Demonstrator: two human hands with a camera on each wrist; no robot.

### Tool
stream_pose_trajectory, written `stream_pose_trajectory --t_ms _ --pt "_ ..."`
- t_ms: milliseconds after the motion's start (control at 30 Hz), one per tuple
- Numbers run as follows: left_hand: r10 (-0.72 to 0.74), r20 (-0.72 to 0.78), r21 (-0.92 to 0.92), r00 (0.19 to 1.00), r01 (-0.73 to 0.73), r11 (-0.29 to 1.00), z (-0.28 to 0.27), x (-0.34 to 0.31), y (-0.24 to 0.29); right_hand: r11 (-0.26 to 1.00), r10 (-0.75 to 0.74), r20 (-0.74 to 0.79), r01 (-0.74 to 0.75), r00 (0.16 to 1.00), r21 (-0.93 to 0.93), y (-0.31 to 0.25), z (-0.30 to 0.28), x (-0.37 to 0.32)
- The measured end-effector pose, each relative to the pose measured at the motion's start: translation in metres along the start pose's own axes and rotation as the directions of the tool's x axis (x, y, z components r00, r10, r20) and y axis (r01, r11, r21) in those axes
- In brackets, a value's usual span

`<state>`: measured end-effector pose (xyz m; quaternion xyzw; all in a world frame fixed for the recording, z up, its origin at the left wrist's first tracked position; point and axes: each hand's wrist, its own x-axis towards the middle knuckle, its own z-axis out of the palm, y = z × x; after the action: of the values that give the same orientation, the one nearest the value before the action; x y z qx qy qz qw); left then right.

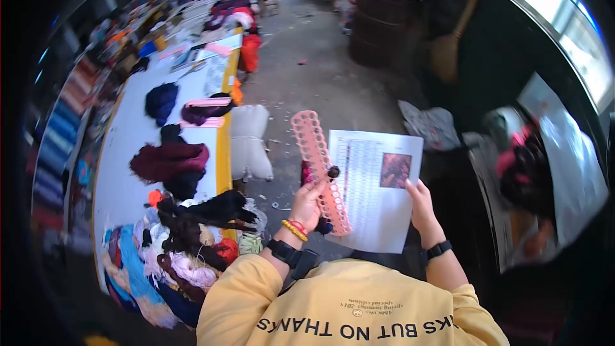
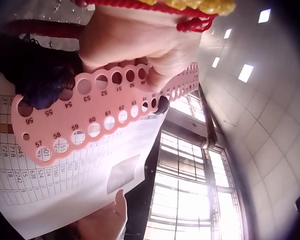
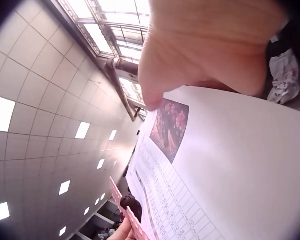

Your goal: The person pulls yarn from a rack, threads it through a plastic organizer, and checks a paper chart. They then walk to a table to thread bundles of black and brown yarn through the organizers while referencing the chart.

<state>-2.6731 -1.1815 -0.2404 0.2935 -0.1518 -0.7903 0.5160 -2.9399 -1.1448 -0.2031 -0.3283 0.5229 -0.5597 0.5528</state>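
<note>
My left hand (image 1: 307, 208) grips a long pink thread card (image 1: 312, 134) with its thumb across the face. Numbered round holes run along both edges of the card, as the left wrist view shows. A dark blue-black yarn tuft (image 2: 50, 85) hangs at one end, and a dark brown knot (image 1: 333, 172) sits near the middle. Pinched at its right edge by my right hand (image 1: 424, 214) is a white printed sheet (image 1: 378, 218). It carries a table of numbers and a small reddish flower picture (image 3: 170, 127). The card overlaps the sheet's left side.
A white table (image 1: 115, 154) with a yellow edge stands at left, bearing maroon yarn (image 1: 170, 161), black hanks and a multicoloured heap. Beside it is a white bundle (image 1: 248, 141). Plastic-wrapped yarn (image 1: 525, 160) lies at right; a drum (image 1: 378, 32) and broom (image 1: 451, 51) stand ahead.
</note>
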Motion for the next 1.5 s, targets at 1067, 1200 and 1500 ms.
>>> stream_pose_trajectory --t_ms 1067,1200,1500 --pt "0.478 -0.837 0.010 0.265 -0.867 0.499 -0.182 0.226 0.291 0.550 0.585 0.763 0.556 0.276 -0.623 0.025 0.474 0.620" --pt "0.432 -0.892 0.069 0.132 -0.905 0.420 -0.199 0.239 0.309 0.591 0.648 0.753 0.547 0.116 -0.593 0.041 0.555 0.637" --pt "0.225 -0.974 0.101 -0.018 -0.927 0.361 -0.218 0.278 0.316 0.568 0.740 0.598 0.762 -0.308 -0.310 0.208 0.662 0.617"
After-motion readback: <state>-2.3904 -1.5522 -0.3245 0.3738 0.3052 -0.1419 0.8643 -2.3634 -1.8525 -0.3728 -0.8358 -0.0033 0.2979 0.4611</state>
